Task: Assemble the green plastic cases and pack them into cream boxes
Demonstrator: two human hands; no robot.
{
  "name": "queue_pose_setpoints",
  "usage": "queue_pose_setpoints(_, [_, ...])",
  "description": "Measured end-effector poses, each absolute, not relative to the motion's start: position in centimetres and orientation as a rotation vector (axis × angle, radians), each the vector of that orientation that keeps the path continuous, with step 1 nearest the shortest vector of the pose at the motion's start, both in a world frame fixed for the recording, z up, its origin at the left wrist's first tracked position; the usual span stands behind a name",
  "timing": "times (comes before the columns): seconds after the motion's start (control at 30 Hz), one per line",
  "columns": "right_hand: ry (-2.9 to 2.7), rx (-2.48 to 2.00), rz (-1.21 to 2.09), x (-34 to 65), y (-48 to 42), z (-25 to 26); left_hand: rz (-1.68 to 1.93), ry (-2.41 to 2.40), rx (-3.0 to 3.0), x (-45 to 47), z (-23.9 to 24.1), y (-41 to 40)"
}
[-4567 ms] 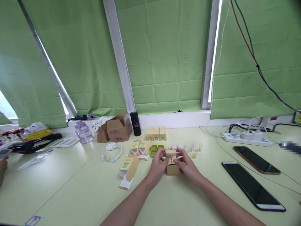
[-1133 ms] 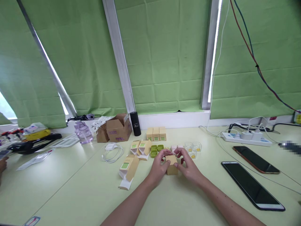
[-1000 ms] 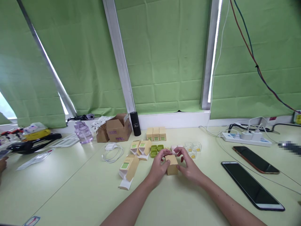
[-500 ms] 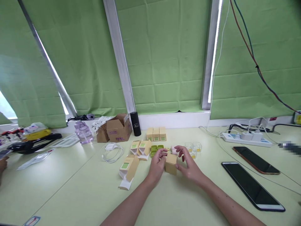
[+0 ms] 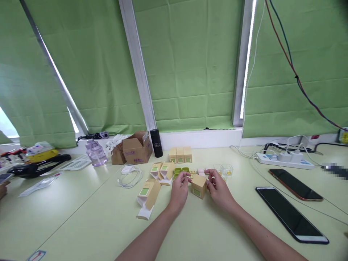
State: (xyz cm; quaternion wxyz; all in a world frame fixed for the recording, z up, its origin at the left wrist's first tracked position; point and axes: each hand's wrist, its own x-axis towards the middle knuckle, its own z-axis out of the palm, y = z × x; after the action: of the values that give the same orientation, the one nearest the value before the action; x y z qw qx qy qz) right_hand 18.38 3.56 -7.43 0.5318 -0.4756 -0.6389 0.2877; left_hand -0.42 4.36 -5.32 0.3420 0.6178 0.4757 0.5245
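Note:
A small tan carton (image 5: 198,186) with a green label stands on the table between my hands, its top closed. My left hand (image 5: 179,187) curls at its left side, fingertips near the top edge. My right hand (image 5: 217,187) holds the carton's right side with bent fingers. Just behind lie green caps (image 5: 179,170), small pink pieces (image 5: 201,170) and clear cups (image 5: 227,169) with yellow dots. Three closed tan cartons (image 5: 181,154) stand in a row further back. Several open flat cartons (image 5: 160,170) lie to the left.
Two phones (image 5: 291,212) lie at the right, with a power strip (image 5: 285,160) and cables behind them. A black cylinder (image 5: 156,143), a brown cardboard box (image 5: 136,147), a purple bottle (image 5: 95,152) and a white cable (image 5: 129,174) sit at the back left. Another person's hand (image 5: 3,188) shows at the far left edge.
The carton's top flaps were open at first and are now shut. My hands have turned the carton so its green label faces me, and it sits slightly further back.

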Motion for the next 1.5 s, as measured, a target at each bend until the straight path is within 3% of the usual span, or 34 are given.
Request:
queue_pose_setpoints(0.17, [-1.41, -1.105, 0.835, 18.6, 4.1, -7.8, 1.346, 1.332, 1.59, -0.5, -4.8, 4.0])
queue_pose_setpoints(0.53, [-1.713, -1.319, 0.671, 19.4, 4.5, -8.8, 1.27, 1.485, 1.697, -0.5, -5.2, 4.3])
queue_pose_setpoints(1.17, [-1.67, -1.295, 0.735, 19.0, 3.9, -8.9, 1.311, 1.311, 1.902, -0.6, -4.7, 3.5])
queue_pose_setpoints(1.5, [-1.643, -1.293, 0.724, 19.0, 4.3, -9.3, 0.767, 1.306, 2.574, 0.5, -2.3, 1.9])
